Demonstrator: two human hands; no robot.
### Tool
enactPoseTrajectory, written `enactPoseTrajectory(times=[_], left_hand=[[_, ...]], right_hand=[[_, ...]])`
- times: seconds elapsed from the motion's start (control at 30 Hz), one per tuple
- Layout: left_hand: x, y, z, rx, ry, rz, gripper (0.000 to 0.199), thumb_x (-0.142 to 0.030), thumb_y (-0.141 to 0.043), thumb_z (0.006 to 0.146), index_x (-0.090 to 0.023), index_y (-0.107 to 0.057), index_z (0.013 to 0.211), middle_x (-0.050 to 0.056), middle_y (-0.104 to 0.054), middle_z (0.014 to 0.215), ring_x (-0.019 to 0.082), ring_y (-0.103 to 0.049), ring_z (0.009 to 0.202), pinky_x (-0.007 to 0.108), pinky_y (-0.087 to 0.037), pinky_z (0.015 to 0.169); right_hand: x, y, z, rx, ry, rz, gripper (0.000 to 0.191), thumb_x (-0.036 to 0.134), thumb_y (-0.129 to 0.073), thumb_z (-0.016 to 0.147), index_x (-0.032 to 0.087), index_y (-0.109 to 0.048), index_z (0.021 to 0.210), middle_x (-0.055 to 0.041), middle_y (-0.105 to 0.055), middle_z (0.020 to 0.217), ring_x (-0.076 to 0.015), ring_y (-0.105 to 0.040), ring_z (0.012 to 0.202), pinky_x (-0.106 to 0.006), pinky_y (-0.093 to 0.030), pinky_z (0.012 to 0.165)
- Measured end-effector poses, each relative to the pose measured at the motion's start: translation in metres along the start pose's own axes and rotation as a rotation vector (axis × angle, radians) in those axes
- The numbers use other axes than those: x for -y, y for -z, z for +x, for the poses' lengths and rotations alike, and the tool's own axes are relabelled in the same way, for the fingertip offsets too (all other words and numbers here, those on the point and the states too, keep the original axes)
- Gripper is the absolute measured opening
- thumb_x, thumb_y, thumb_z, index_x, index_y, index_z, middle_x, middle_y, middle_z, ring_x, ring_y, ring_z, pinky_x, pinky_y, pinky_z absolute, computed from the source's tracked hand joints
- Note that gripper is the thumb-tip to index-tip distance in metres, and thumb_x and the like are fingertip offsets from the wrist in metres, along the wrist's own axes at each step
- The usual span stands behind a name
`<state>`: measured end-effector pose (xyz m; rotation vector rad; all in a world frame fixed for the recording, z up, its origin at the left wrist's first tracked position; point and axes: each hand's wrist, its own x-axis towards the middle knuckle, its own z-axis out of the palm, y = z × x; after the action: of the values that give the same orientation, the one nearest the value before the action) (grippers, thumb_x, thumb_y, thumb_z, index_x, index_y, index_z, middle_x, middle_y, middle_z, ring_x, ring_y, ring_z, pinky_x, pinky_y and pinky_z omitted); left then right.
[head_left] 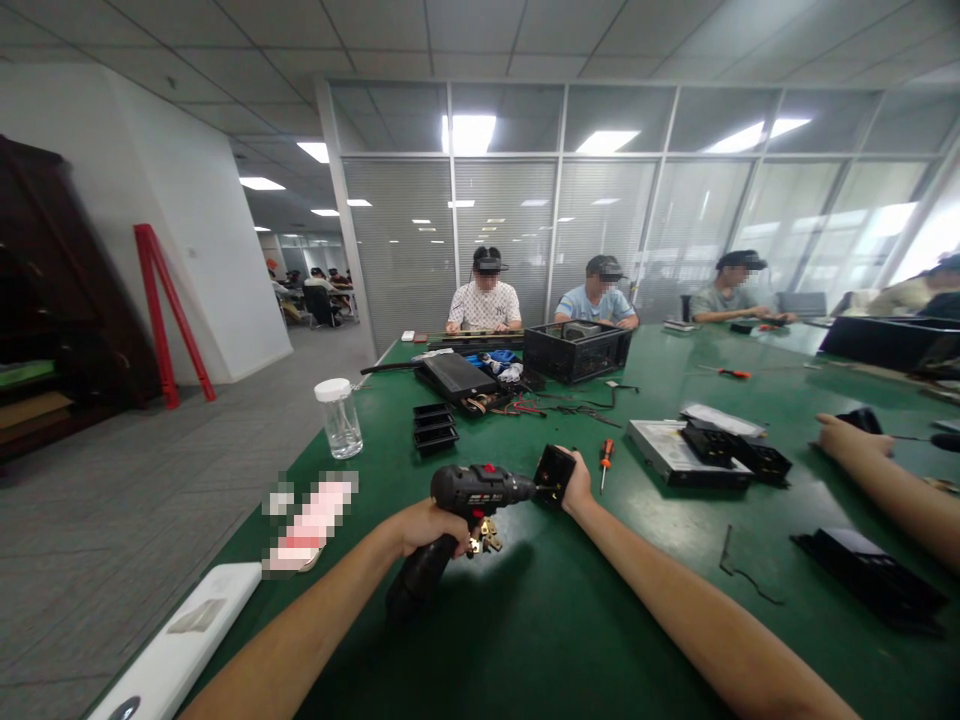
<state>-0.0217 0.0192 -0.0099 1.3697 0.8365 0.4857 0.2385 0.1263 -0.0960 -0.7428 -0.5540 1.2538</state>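
A black cordless drill is gripped by my left hand, its fingers wrapped round the handle. The drill points right, its tip at the face of a small black part. My right hand holds that part at its right side, tilted above the green table. Small brass-coloured metal pieces lie just behind the drill handle. An orange and black screwdriver rests to the right of my right hand.
Black trays, a lidded clear jar and a white case stand left. A silver drive and black parts lie right. Behind are cables and a black chassis. A co-worker's arms reach in at right; other people sit opposite.
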Motion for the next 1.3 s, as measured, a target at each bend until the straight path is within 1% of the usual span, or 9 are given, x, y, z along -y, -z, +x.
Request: enactPoseTrajectory(times=[0.1, 0.23, 0.43, 0.57, 0.7, 0.87, 1.0, 1.17, 1.3], left_hand=[[0.0006, 0.0009, 0.0, -0.001, 0.013, -0.005, 0.017, -0.01, -0.053, 0.051, -0.01, -0.062, 0.065, -0.001, -0.054, 0.051, 0.009, -0.045, 0.045, 0.021, -0.035, 0.047], [0.0015, 0.0007, 0.0006, -0.006, -0.002, 0.0, 0.018, -0.01, -0.053, 0.051, -0.01, -0.062, 0.067, -0.001, -0.054, 0.053, 0.009, -0.045, 0.046, 0.021, -0.035, 0.046], [0.0022, -0.0005, 0.0006, -0.024, 0.006, 0.025, 0.016, -0.009, -0.054, 0.051, -0.011, -0.061, 0.064, -0.002, -0.053, 0.053, 0.009, -0.045, 0.047, 0.021, -0.033, 0.046], [0.0008, -0.0008, 0.0, -0.006, 0.0, 0.026, 0.016, -0.01, -0.054, 0.051, -0.01, -0.061, 0.065, -0.002, -0.054, 0.053, 0.009, -0.045, 0.047, 0.022, -0.034, 0.047], [-0.0001, -0.0011, -0.0002, -0.017, -0.019, 0.03, 0.017, -0.009, -0.054, 0.05, -0.01, -0.061, 0.066, -0.001, -0.055, 0.056, 0.009, -0.045, 0.049, 0.022, -0.033, 0.048], [-0.0019, -0.0011, -0.0012, -0.001, 0.009, 0.033, 0.016, -0.01, -0.055, 0.05, -0.01, -0.062, 0.065, -0.001, -0.054, 0.052, 0.009, -0.044, 0.048, 0.022, -0.033, 0.048], [-0.0019, -0.0008, -0.0008, -0.002, -0.007, 0.033, 0.015, -0.01, -0.055, 0.051, -0.01, -0.062, 0.064, -0.002, -0.053, 0.051, 0.009, -0.044, 0.047, 0.022, -0.033, 0.048], [-0.0005, -0.0017, -0.0006, 0.011, 0.006, 0.014, 0.018, -0.008, -0.052, 0.05, -0.011, -0.061, 0.065, -0.001, -0.054, 0.054, 0.009, -0.044, 0.048, 0.022, -0.032, 0.048], [-0.0017, -0.0028, -0.0013, -0.027, -0.002, 0.03, 0.015, -0.009, -0.053, 0.05, -0.011, -0.061, 0.063, -0.002, -0.053, 0.051, 0.009, -0.044, 0.047, 0.022, -0.033, 0.048]], right_hand=[[0.0, 0.0004, 0.0003, 0.004, -0.003, 0.005, 0.022, 0.037, -0.048, 0.07, 0.021, -0.061, 0.078, 0.003, -0.058, 0.054, -0.0167, -0.057, 0.05, -0.029, -0.047, 0.048], [-0.0003, 0.0012, 0.0012, 0.007, -0.009, 0.006, 0.022, 0.037, -0.049, 0.069, 0.021, -0.061, 0.077, 0.0026, -0.059, 0.054, -0.0168, -0.056, 0.05, -0.029, -0.046, 0.047], [-0.0017, 0.0027, 0.0033, -0.002, -0.007, 0.008, 0.024, 0.038, -0.049, 0.068, 0.021, -0.061, 0.078, 0.0022, -0.059, 0.055, -0.0175, -0.057, 0.052, -0.029, -0.046, 0.049], [-0.0027, 0.0037, 0.0049, 0.011, -0.01, -0.004, 0.025, 0.039, -0.049, 0.069, 0.02, -0.062, 0.079, 0.0017, -0.058, 0.054, -0.017, -0.055, 0.049, -0.029, -0.044, 0.046], [-0.0032, 0.0035, 0.0054, -0.004, -0.006, 0.002, 0.024, 0.038, -0.049, 0.069, 0.02, -0.062, 0.079, 0.002, -0.059, 0.055, -0.0158, -0.054, 0.048, -0.028, -0.044, 0.046], [-0.0038, 0.0032, 0.0055, 0.012, -0.003, 0.003, 0.025, 0.038, -0.049, 0.069, 0.02, -0.062, 0.079, 0.0017, -0.059, 0.055, -0.0156, -0.054, 0.047, -0.027, -0.042, 0.045], [-0.0047, 0.0043, 0.0061, 0.008, 0.003, 0.01, 0.024, 0.037, -0.048, 0.07, 0.02, -0.062, 0.079, 0.002, -0.058, 0.055, -0.0156, -0.054, 0.048, -0.027, -0.043, 0.045], [-0.0052, 0.0057, 0.0072, 0.009, 0.004, 0.011, 0.023, 0.038, -0.048, 0.07, 0.02, -0.061, 0.079, 0.002, -0.06, 0.056, -0.0159, -0.054, 0.048, -0.027, -0.042, 0.045], [-0.005, 0.0047, 0.0062, 0.011, 0.007, 0.002, 0.025, 0.04, -0.047, 0.07, 0.02, -0.061, 0.079, 0.0015, -0.06, 0.057, -0.017, -0.057, 0.052, -0.029, -0.045, 0.048]])
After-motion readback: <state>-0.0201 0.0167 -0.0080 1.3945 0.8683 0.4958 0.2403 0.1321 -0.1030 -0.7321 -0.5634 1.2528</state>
